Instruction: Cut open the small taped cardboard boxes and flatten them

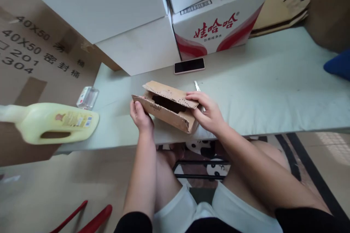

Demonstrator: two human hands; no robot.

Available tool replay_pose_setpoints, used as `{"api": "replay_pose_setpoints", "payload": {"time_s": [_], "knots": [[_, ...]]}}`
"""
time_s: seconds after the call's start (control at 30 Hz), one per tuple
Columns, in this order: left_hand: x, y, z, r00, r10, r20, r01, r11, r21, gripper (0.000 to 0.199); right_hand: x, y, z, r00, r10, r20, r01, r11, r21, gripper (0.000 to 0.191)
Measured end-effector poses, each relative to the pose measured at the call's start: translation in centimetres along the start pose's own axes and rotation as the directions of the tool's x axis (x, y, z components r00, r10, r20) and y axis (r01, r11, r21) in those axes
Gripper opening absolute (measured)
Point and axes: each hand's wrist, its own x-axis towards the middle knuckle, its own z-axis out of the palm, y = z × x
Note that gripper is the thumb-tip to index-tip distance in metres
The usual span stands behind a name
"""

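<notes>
A small brown cardboard box (164, 113) rests tilted near the table's front edge, its top flaps partly parted over a dark gap. My left hand (141, 115) grips its left end, thumb on the near flap and fingers mostly hidden behind. At the opposite end, my right hand (206, 111) holds the box, with fingers lying on the far flap (169, 93) and the thumb at the right corner. What lies inside the box is too dark to make out. Just beyond my right hand is a slim pale tool (197, 86), partly covered by that hand.
A phone (189, 66) lies behind the box, before a white-and-red carton (218, 31) and large white boxes (142, 47). On the left are a yellow bottle (58, 122), a small clear container (88, 97) and a big brown carton (41, 62). A pale cloth covers the table (268, 91).
</notes>
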Motion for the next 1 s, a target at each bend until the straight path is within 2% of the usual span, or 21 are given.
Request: {"api": "replay_pose_setpoints", "payload": {"time_s": [0.23,0.4,0.5,0.63,0.77,0.87,0.93,1.0], "knots": [[-5.1,2.1,0.7,0.998,-0.021,-0.066,0.020,1.000,-0.009,0.050,-2.1,-0.6,-3.9,0.997,0.024,0.075,-0.027,0.999,0.035,0.034],[-6.7,2.8,0.0,0.995,-0.094,-0.020,0.095,0.995,0.043,0.046,-2.6,-1.1,-5.3,0.992,0.004,0.129,-0.022,0.991,0.134,0.024],[-6.8,2.7,-0.3,0.993,-0.115,0.001,0.114,0.986,0.119,0.048,-2.5,-1.4,-4.9,0.996,0.047,0.072,-0.057,0.987,0.152,0.021],[-6.6,2.5,-0.6,0.994,-0.094,0.050,0.083,0.978,0.190,0.051,-2.7,-1.5,-4.3,0.995,0.094,0.014,-0.095,0.992,0.078,0.013],[-5.9,3.7,-0.6,0.974,0.006,0.227,-0.088,0.932,0.352,0.051,-3.1,-1.3,-4.7,0.999,0.044,0.024,-0.045,0.998,0.032,0.025],[-5.1,4.9,-0.3,0.922,0.014,0.387,-0.205,0.865,0.457,0.032,-3.5,-0.7,-5.3,0.995,0.067,0.074,-0.075,0.990,0.120,0.038],[-4.7,5.1,-0.4,0.920,-0.032,0.390,-0.169,0.866,0.471,0.025,-3.6,-0.1,-5.6,0.989,0.127,0.079,-0.141,0.966,0.218,0.040],[-4.2,4.6,-1.1,0.957,-0.070,0.282,-0.065,0.894,0.442,0.026,-3.5,0.7,-5.7,0.966,0.258,0.025,-0.257,0.940,0.225,0.036]]}}
